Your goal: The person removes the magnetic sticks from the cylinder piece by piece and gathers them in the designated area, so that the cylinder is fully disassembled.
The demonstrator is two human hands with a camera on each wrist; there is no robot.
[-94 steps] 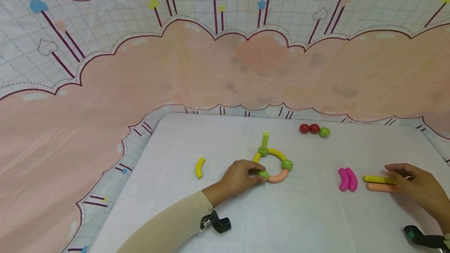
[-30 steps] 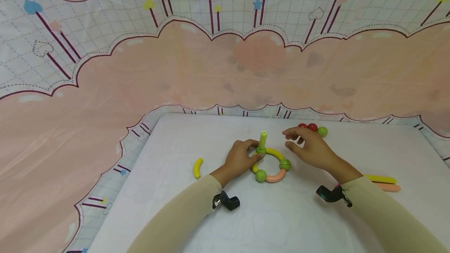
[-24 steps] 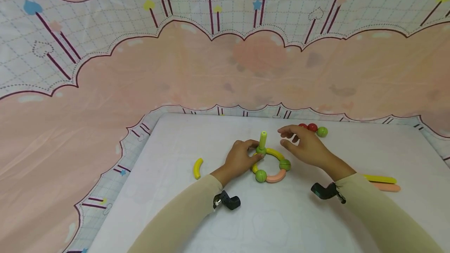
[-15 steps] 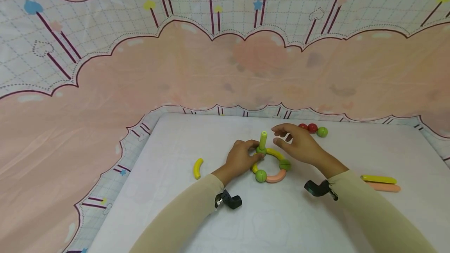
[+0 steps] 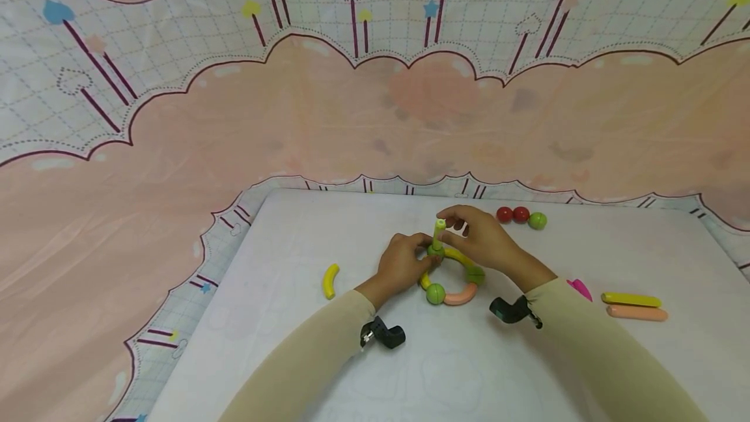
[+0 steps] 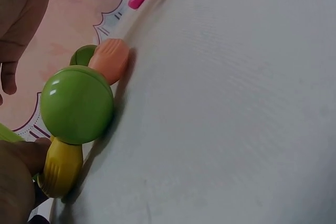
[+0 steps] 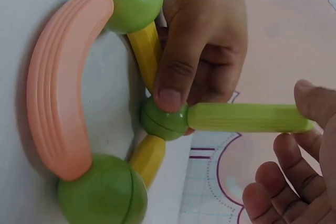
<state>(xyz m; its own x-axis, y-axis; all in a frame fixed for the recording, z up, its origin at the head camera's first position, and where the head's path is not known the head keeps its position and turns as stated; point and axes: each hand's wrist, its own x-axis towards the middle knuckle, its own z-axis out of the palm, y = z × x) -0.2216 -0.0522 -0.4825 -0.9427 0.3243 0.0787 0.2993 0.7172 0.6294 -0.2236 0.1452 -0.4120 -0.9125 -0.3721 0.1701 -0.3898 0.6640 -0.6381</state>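
Observation:
A ring of green balls joined by curved yellow rods and a peach curved rod (image 5: pixel 461 295) lies flat on the white table (image 5: pixel 410 370). From the ring's far ball (image 7: pixel 164 121) stands a straight light green rod (image 7: pixel 241 117). My left hand (image 5: pixel 401 262) pinches that far ball, its thumb pressed on it in the right wrist view. At the rod's top end, my right hand (image 5: pixel 483 236) has thumb and index finger on either side, pinching it. A near green ball (image 6: pixel 77 104) and a yellow curved rod (image 6: pixel 62 169) fill the left wrist view.
A loose yellow curved rod (image 5: pixel 331 281) lies to the left. Two red balls (image 5: pixel 512 215) and a green ball (image 5: pixel 537 221) sit at the back right. Yellow (image 5: pixel 631 299) and peach (image 5: pixel 637 312) straight rods lie right; pink pieces (image 5: pixel 580 289) are partly behind the right sleeve.
My right hand has come from beside the straight rods at the right, leftward to the upright light green rod. My left hand has shifted from the near-left ball to the far ball.

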